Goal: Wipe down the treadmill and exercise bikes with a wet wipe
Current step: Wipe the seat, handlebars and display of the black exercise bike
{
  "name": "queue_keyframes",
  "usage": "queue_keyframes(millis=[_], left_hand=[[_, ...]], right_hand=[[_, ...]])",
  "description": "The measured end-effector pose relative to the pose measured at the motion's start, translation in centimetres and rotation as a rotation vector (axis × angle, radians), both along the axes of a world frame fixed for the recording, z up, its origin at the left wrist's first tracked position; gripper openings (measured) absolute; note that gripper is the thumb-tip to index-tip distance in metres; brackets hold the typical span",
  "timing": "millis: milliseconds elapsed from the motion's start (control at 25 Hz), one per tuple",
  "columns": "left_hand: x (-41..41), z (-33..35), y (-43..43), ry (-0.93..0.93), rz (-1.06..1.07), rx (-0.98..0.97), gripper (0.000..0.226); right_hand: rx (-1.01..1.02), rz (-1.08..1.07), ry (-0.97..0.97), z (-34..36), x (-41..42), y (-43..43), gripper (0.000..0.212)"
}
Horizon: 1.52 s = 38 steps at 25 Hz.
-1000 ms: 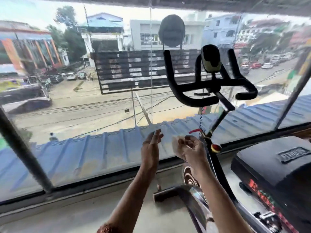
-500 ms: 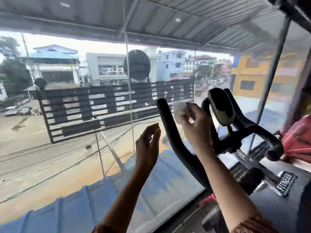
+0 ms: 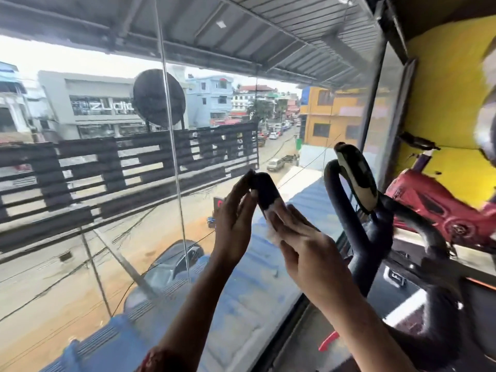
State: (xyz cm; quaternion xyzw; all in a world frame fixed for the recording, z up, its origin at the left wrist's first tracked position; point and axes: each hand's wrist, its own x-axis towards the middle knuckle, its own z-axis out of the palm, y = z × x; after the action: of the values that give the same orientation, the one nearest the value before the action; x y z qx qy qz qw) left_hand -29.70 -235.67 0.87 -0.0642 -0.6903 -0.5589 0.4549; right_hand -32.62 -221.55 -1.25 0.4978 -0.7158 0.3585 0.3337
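The right hand (image 3: 303, 245), fingers flat, presses the wet wipe (image 3: 271, 234) onto the handlebar (image 3: 265, 189) (the bike's left horn); the left hand (image 3: 236, 210), fingers straight, now touches its tip, earlier apart.

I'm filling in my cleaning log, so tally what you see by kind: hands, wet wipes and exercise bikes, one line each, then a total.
Hands: 2, the left hand and the right hand.
Wet wipes: 1, the wet wipe under the right hand's fingers.
Exercise bikes: 2, the black-handled bike and the red bike.
Total: 5.
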Motion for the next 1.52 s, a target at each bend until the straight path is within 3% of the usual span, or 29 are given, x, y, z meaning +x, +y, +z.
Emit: queue_keyframes(millis=[120, 240, 400, 520, 600, 760, 880, 1000, 1240, 1360, 1520], left_hand=[[-0.6, 0.1, -0.9, 0.038, -0.043, 0.000, 0.032], [-0.7, 0.1, -0.5, 0.069, -0.109, 0.075, 0.026], [-0.3, 0.2, -0.1, 0.112, -0.247, 0.233, 0.022], [-0.3, 0.1, -0.1, 0.081, -0.185, 0.208, 0.025], [-0.4, 0.0, -0.1, 0.044, -0.146, 0.205, 0.029], [-0.3, -0.6, -0.1, 0.043, 0.130, -0.088, 0.040], [0.0, -1.5, 0.0, 0.133, 0.283, -0.403, 0.043], [0.5, -2.5, 0.1, 0.135, 0.288, -0.549, 0.050], [1.1, -5.7, 3.0, 0.130, 0.309, -0.836, 0.045], [1.5, -8.0, 6.2, 0.118, 0.310, -0.867, 0.043], [2.8, -10.0, 9.9, 0.062, 0.304, -0.934, 0.046]], right_hand=[[-0.050, 0.165, -0.224, 0.7, 1.0, 3.5, 0.025], [-0.255, 0.288, -0.390, 5.5, 0.2, 1.0, 0.019], [-0.132, -0.087, -0.065, 4.4, -0.6, -5.7, 0.030], [-0.010, -0.241, 0.165, -0.9, 0.5, -3.1, 0.035], [-0.032, -0.247, 0.164, -2.7, 2.4, 0.0, 0.030], [-0.347, -0.090, -0.141, 2.2, 1.4, 0.9, 0.030], [-0.179, 0.011, -0.300, 5.6, 0.0, -3.1, 0.042], [-0.053, -0.115, -0.178, 2.2, 1.0, -4.2, 0.047], [0.078, -0.524, 0.058, -5.9, 3.1, 2.8, 0.049], [0.189, -0.576, 0.168, -8.1, 4.0, 6.4, 0.050], [0.167, -0.598, 0.128, -10.3, 4.8, 12.1, 0.044]])
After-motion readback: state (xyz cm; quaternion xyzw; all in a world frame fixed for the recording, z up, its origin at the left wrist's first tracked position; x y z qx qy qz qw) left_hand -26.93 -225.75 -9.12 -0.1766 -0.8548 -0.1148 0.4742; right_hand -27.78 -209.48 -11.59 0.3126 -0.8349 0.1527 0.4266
